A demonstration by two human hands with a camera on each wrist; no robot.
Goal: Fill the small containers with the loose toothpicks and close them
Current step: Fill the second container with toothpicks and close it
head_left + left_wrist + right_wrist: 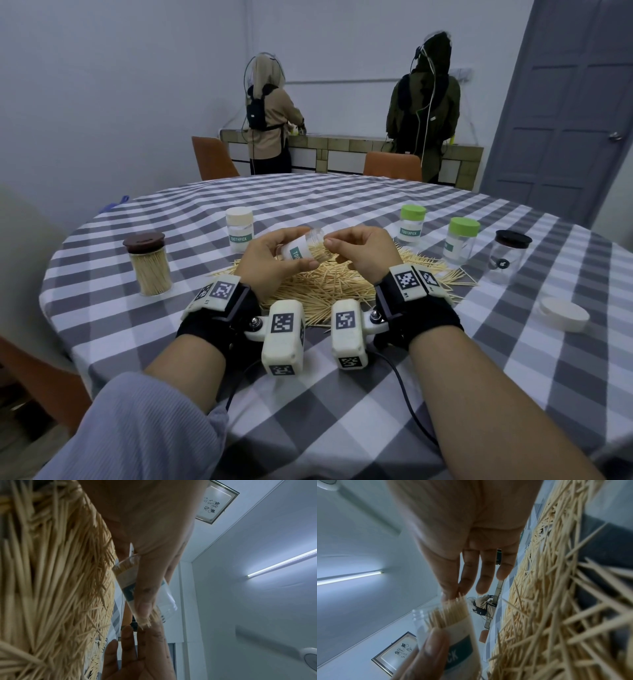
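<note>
Two closed green-lidded jars (413, 224) stand behind; left grip (270, 262) clasps container (301, 249), right (359, 253) pinches toothpicks (453, 600).

Head view: even, coolish indoor light, moderately bright, no hard shadows; soft shade under the wrist rigs on the checked tablecloth (342, 411). Strong wide-angle bend: the door (565, 113) leans, the table rim curves, corners stretch. Centre is sharp, label text readable; slight softness at the edges.

Left wrist view: a fluorescent tube (281, 563) on the ceiling is the light source, w/ a blown-out white glow around it. Near toothpicks (51, 574) are blurred and smeared; the palm is backlit, dark.

Right wrist view: same kind of tube light (349, 578) at left, glare bleeding onto the ceiling. Foreground toothpicks and the thumb are out of focus; heavy fisheye warp.
</note>
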